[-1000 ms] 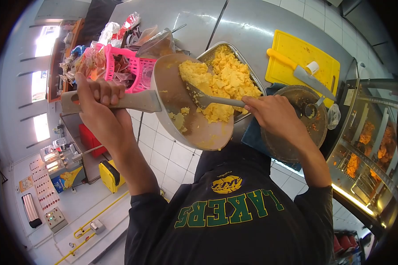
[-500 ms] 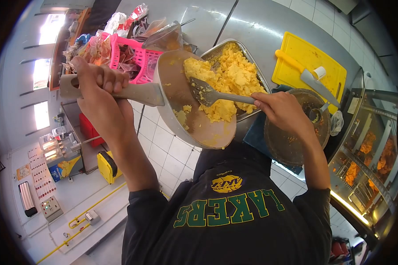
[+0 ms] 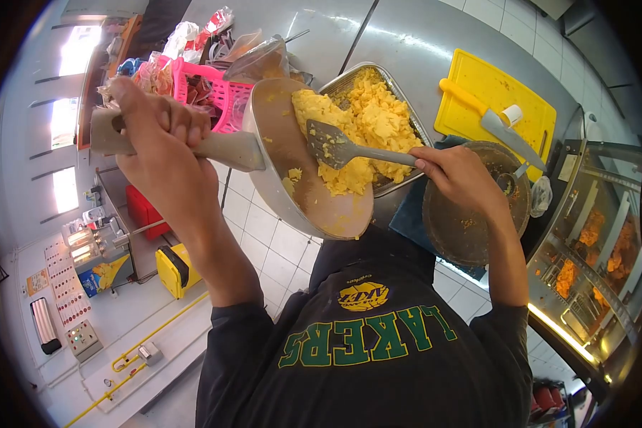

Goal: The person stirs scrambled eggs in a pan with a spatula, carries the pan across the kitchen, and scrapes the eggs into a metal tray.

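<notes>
My left hand [image 3: 158, 125] is wrapped round the handle of a light-coloured frying pan [image 3: 278, 160], which is tilted over a metal tray [image 3: 419, 123]. Yellow scrambled eggs [image 3: 385, 118] fill much of the tray, and a heap of them hangs over the pan's lower side. Between the fingers of my right hand [image 3: 458, 175] is the handle of a grey slotted spatula [image 3: 333, 145]. Its blade lies against the eggs at the pan's edge. A few egg bits stick to the pan's inside.
Right of the tray lie a yellow cutting board [image 3: 467, 85] with a knife [image 3: 506, 135], and a dark round pan [image 3: 453, 221] holding a ladle. A pink basket [image 3: 228, 96] with bagged items stands at the left. A lit food display [image 3: 592, 250] is at far right.
The pan and my left hand have shifted slightly left. The spatula blade has turned and shows more of its face, and the eggs sit a little further toward the tray.
</notes>
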`<state>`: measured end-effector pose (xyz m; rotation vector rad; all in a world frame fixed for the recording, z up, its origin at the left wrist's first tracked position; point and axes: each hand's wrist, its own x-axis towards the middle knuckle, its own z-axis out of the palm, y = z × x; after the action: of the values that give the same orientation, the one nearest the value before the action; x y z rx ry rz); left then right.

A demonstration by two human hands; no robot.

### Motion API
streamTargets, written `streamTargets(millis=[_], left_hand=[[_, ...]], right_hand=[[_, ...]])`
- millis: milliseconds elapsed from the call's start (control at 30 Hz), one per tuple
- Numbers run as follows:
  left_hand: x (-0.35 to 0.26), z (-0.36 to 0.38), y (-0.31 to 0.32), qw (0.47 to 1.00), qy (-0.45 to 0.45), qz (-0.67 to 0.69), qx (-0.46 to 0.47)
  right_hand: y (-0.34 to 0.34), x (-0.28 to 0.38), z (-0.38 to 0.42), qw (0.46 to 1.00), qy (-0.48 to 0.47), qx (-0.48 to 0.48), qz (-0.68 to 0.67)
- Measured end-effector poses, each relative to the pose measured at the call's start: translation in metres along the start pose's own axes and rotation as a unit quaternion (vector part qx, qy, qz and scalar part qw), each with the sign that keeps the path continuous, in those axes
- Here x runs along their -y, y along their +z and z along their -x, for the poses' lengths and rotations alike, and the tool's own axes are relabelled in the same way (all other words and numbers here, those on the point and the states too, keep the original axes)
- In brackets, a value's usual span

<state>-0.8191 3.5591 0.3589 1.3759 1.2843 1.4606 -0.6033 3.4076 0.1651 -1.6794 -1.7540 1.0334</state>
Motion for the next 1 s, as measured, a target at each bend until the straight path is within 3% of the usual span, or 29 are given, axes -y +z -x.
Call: streamTargets(millis=[67,400,567,700,767,933,1000], left_hand=[[-0.001,0.0,0.005,0.999,0.001,-0.002,0.037],[0.012,-0.021,0.045,0.998,0.005,-0.037,0.051],[0.019,-0.034,0.079,0.963,0.034,-0.265,0.03],[0.026,-0.033,0.091,0.966,0.078,-0.236,0.068],[0.024,-0.036,0.094,0.949,0.093,-0.296,0.058],[0.013,-0.024,0.091,0.971,0.064,-0.225,0.056],[0.013,-0.024,0.085,0.978,0.056,-0.193,0.059]], right_hand=[[-0.002,-0.001,0.0,1.0,0.005,-0.001,-0.009],[-0.008,-0.018,-0.002,0.998,0.031,0.01,-0.06],[-0.011,-0.027,-0.007,0.995,0.049,0.031,-0.082],[-0.013,-0.033,-0.008,0.995,0.06,0.043,-0.068],[-0.018,-0.029,-0.004,0.995,0.061,0.032,-0.07],[-0.028,-0.013,0.004,0.994,0.074,-0.005,-0.076],[-0.023,0.002,0.007,0.998,0.015,-0.03,-0.048]])
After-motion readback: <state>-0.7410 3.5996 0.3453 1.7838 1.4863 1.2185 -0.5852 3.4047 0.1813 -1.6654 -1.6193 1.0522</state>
